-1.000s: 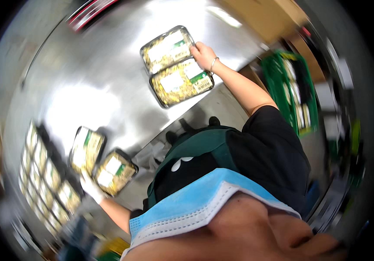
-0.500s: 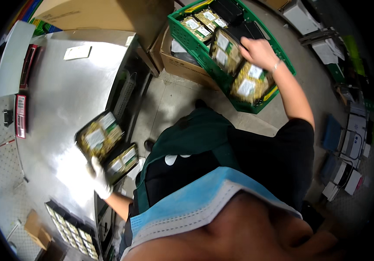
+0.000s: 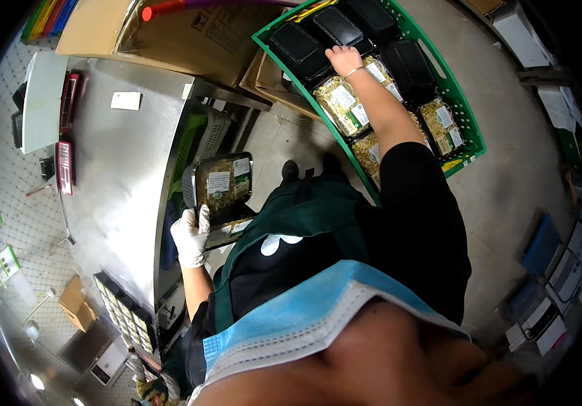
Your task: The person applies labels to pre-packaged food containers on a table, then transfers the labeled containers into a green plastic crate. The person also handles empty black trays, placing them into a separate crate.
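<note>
My left hand (image 3: 191,237), in a white glove, is closed on the edge of a black food tray (image 3: 222,186) with a clear top, pale stringy food and white-and-green labels. A second labelled tray (image 3: 228,232) lies just under it, partly hidden. My bare right hand (image 3: 345,61) reaches into a green crate (image 3: 470,135), its fingers bent over the near edge of an upside-down black tray (image 3: 337,28). Beside that lies another upturned black tray (image 3: 297,49). Label-up trays (image 3: 342,103) of the same food sit below my wrist; my forearm hides part of them.
At left stands a steel table (image 3: 111,169) with a white card (image 3: 125,101) on it and several packed trays (image 3: 125,314) at its near end. A large cardboard box (image 3: 189,40) is beyond the table. Boxes and folders (image 3: 548,271) line the right side.
My right hand has moved to the crate's far left, where black tray undersides now cover labelled packs. My left hand has brought its trays off the table side, closer to my body.
</note>
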Demonstrator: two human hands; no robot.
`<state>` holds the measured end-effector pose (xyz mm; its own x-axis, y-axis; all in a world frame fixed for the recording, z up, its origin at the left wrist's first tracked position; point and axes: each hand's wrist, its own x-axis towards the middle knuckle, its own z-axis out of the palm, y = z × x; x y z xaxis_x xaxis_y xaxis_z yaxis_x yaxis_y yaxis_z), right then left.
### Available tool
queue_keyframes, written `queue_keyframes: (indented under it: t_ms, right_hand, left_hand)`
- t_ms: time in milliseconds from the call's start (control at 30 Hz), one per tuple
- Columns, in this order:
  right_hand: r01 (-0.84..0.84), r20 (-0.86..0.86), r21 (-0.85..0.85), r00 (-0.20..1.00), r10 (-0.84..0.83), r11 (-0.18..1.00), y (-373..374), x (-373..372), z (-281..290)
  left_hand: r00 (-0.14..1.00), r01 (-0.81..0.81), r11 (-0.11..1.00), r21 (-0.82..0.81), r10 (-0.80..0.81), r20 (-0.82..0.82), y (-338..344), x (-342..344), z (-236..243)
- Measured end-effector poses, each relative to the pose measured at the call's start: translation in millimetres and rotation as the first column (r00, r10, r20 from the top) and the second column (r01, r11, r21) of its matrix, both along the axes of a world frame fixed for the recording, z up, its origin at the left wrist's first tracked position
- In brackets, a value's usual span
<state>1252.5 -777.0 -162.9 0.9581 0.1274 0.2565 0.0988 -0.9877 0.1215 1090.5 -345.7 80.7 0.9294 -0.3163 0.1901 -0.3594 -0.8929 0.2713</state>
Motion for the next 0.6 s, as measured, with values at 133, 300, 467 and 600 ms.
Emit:
queue_keyframes:
  t_ms: [133,300,467,600]
  right_hand:
    - [0.170,-0.199,0.464,0.976,-0.085,0.870,26,-27,55]
    - [-0.218,0.001,0.941,0.769,0.639,0.260,83,-84,151]
    - [0.187,-0.220,0.976,0.820,0.528,0.116,49,-116,168]
    - [0.522,-0.386,0.656,0.853,-0.352,0.545,-2,-137,152]
  left_hand:
    - [0.980,0.192,0.981,0.006,-0.192,-0.043,-16,17,7]
    - [0.767,0.641,0.767,-0.022,-0.642,-0.013,-75,64,14]
    - [0.780,0.576,0.732,-0.363,-0.626,-0.024,-121,92,12]
    - [0.931,0.110,0.570,-0.814,-0.346,-0.117,-99,91,-19]
